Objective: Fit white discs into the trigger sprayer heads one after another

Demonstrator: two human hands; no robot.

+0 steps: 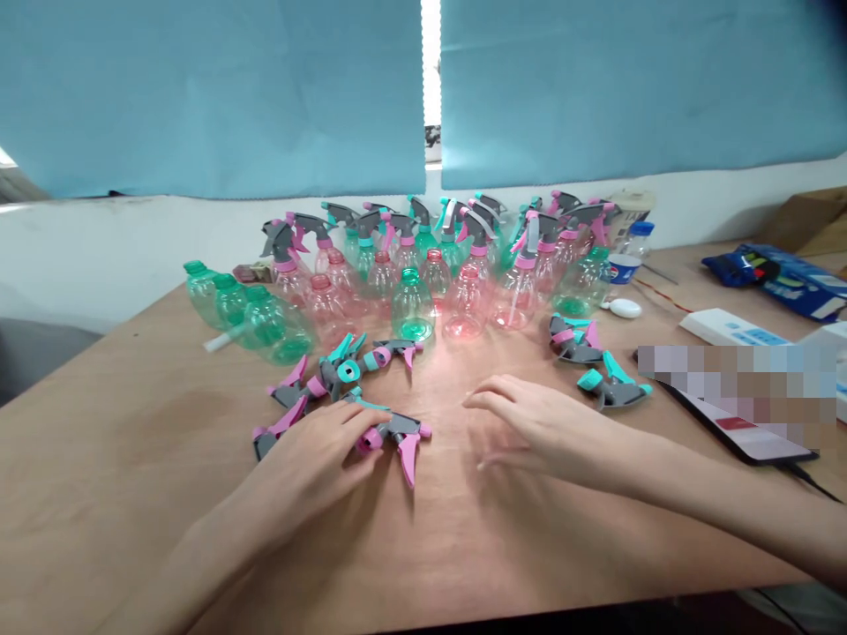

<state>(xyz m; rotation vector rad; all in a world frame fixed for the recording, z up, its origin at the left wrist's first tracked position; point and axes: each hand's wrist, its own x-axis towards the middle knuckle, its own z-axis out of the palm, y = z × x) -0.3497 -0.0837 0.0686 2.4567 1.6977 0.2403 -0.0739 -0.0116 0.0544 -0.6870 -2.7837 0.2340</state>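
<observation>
My left hand [324,445] is at the front of a loose group of spray trigger heads. Its thumb and fingers are around the pink collar of a grey-and-pink spray trigger head [401,427], whose pink lever points toward me. Under and behind that hand lie more spray heads in grey, pink and teal, partly hidden by it. To the right, my right hand [535,428] hovers over the bare wood, fingers apart and nothing in them. Beyond both hands stand uncapped bottles, among them a green bottle [413,307] and a pink bottle [464,304].
Several bottles with fitted spray heads [476,231] stand at the back. Green bottles [265,319] lean at the left. Two or more loose spray heads [615,384] lie at the right, near a phone [734,423], a white box [728,328] and a blue packet [794,280].
</observation>
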